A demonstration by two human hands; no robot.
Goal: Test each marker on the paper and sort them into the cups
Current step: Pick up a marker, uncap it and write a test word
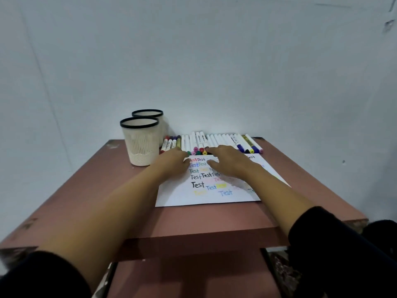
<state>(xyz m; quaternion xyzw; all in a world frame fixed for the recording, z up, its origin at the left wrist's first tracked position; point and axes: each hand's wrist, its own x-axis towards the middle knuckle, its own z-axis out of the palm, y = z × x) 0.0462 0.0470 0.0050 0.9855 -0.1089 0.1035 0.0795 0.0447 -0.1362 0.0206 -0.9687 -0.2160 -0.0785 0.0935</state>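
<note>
The paper (193, 200) lies flat on the table (103, 190), in front of the person, and many words "Test" are already written on it in black, blue, red, yellow and other colours. So writing has been done on this sheet with several colours, although the picture cannot tell which markers made it.

The markers (214, 139) lie in one long row at the far edge of the table, against the wall, just behind the paper. Most have white bodies with coloured caps; a few at both ends of the row are darker. The two cups (139, 145) stand at the left rear corner, one behind the other, just beside the left end of the row. No marker stands out above either rim, so the sorting seems not yet begun, and almost the whole task is left.

Both hands reach forward over the paper toward the row. The right hand (228, 163) has its fingers stretched, with the fingertips at the caps in the middle of the row; it holds nothing that shows. The left hand (174, 162) is at the left part of the row, palm down. Whether its fingers are curled on a marker cannot be told, because the back of the hand hides them.
</note>
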